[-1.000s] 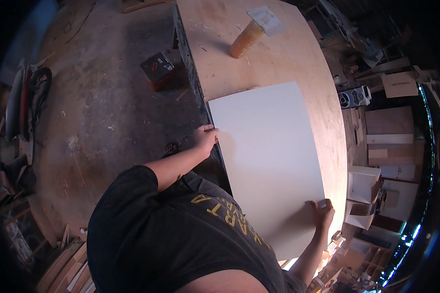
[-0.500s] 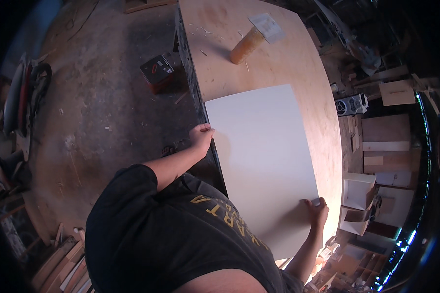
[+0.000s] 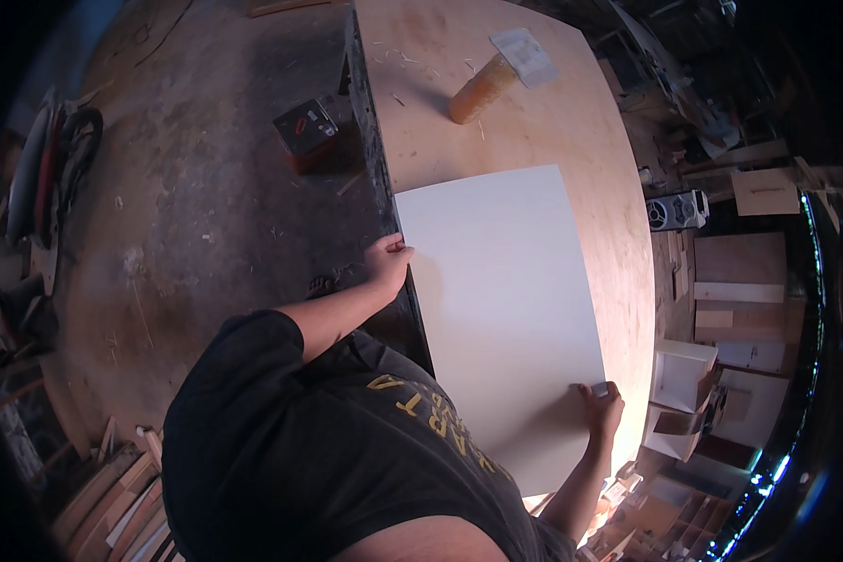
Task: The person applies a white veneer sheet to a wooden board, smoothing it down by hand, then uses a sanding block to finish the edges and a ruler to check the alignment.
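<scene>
White sheet (image 3: 501, 300): on the worktop (image 3: 543, 126), slid slightly leftward within a second, its placement apparently being adjusted.
Left hand (image 3: 388, 264): fingers pinching its left edge.
Right hand (image 3: 602, 409): fingers gripping its right edge.

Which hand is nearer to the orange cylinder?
Left. In the picture, the left hand is below and left of the orange cylinder, holding the white panel; the right hand is farther below, to the right.

Your left hand (image 3: 388, 264) and right hand (image 3: 604, 410) grip a white panel (image 3: 496, 309) — an orange cylinder (image 3: 482, 91) stands beyond your left fingers (image 3: 391, 243).
</scene>
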`<action>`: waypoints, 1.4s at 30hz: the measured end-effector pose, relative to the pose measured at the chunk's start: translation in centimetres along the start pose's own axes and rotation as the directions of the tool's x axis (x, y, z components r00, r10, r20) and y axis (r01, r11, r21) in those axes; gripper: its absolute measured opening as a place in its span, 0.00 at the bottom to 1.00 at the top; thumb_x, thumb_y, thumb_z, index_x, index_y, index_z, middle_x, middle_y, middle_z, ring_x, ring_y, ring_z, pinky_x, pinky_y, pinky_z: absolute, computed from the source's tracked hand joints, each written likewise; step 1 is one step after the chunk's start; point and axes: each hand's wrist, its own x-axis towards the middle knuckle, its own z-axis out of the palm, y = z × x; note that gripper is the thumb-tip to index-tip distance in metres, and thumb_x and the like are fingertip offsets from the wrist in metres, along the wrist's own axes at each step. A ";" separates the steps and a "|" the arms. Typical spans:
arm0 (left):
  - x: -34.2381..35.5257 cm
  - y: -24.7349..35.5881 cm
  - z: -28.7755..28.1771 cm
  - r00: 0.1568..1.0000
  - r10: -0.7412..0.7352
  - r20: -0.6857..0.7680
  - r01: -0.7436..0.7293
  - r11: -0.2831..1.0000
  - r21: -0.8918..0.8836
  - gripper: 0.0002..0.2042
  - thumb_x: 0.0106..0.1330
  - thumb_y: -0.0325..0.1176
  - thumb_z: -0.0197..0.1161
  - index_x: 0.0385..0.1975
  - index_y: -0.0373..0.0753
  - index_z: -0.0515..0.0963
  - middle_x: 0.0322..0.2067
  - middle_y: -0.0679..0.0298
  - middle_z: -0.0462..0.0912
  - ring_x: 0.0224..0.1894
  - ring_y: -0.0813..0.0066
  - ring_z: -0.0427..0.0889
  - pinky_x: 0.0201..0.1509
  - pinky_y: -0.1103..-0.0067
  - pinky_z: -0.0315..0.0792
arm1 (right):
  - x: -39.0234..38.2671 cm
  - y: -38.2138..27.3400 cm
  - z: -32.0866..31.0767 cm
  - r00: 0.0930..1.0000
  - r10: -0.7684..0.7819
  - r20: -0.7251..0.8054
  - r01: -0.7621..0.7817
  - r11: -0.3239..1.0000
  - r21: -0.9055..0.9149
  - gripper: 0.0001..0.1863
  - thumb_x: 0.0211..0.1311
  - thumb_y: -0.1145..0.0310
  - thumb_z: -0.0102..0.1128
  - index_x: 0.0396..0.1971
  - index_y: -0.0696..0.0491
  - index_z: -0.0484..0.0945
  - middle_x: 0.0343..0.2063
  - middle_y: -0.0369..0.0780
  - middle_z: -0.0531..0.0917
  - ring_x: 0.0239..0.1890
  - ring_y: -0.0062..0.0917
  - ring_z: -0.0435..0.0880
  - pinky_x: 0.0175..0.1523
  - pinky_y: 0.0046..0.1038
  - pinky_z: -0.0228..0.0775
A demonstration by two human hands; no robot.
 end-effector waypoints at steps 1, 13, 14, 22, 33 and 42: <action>0.0 0.0 0.1 1.000 0.023 0.008 -0.023 1.000 0.010 0.19 0.62 0.17 0.68 0.54 0.24 0.79 0.34 0.65 0.84 0.34 0.79 0.82 0.39 0.81 0.78 | 0.1 0.0 -0.1 1.000 -0.002 0.000 0.002 1.000 -0.001 0.24 0.52 0.56 0.81 0.37 0.61 0.82 0.32 0.54 0.89 0.37 0.48 0.90 0.42 0.43 0.80; -0.2 -0.5 0.0 0.999 0.025 0.038 -0.023 0.998 -0.051 0.28 0.64 0.15 0.66 0.66 0.24 0.72 0.32 0.70 0.81 0.32 0.85 0.77 0.38 0.83 0.74 | 0.3 0.0 0.1 1.000 -0.027 -0.010 0.027 0.999 -0.021 0.23 0.53 0.57 0.81 0.36 0.60 0.82 0.32 0.55 0.88 0.37 0.52 0.89 0.42 0.44 0.80; -0.3 -0.5 0.1 0.999 0.024 0.038 -0.022 0.998 -0.051 0.28 0.64 0.15 0.66 0.66 0.24 0.72 0.32 0.70 0.81 0.32 0.85 0.77 0.38 0.83 0.74 | 0.4 0.2 0.2 1.000 -0.024 -0.002 0.024 1.000 -0.009 0.23 0.53 0.57 0.81 0.36 0.60 0.82 0.32 0.55 0.88 0.37 0.51 0.89 0.42 0.44 0.80; -0.2 -0.7 0.0 0.999 0.007 0.035 -0.006 1.000 -0.030 0.28 0.64 0.15 0.66 0.66 0.26 0.73 0.31 0.71 0.80 0.31 0.85 0.77 0.38 0.84 0.73 | 0.6 0.2 0.2 0.999 0.004 0.033 -0.003 1.000 -0.020 0.25 0.52 0.53 0.80 0.40 0.58 0.82 0.34 0.55 0.89 0.41 0.52 0.89 0.45 0.45 0.80; -0.7 -0.1 0.4 0.999 0.028 -0.020 -0.026 0.997 0.070 0.25 0.61 0.18 0.68 0.62 0.31 0.80 0.30 0.72 0.81 0.32 0.87 0.76 0.40 0.84 0.73 | 0.4 -0.7 -0.5 1.000 0.005 0.008 -0.005 1.000 -0.027 0.24 0.52 0.56 0.81 0.37 0.59 0.82 0.32 0.53 0.89 0.38 0.49 0.90 0.43 0.44 0.80; 0.0 -1.3 0.1 0.995 0.099 -0.014 -0.095 0.981 0.170 0.26 0.61 0.17 0.66 0.62 0.31 0.78 0.32 0.70 0.82 0.32 0.84 0.78 0.38 0.83 0.76 | 0.5 -1.1 -1.1 0.999 -0.037 0.006 0.037 0.999 -0.017 0.25 0.53 0.55 0.80 0.37 0.61 0.82 0.33 0.56 0.88 0.39 0.52 0.89 0.43 0.46 0.80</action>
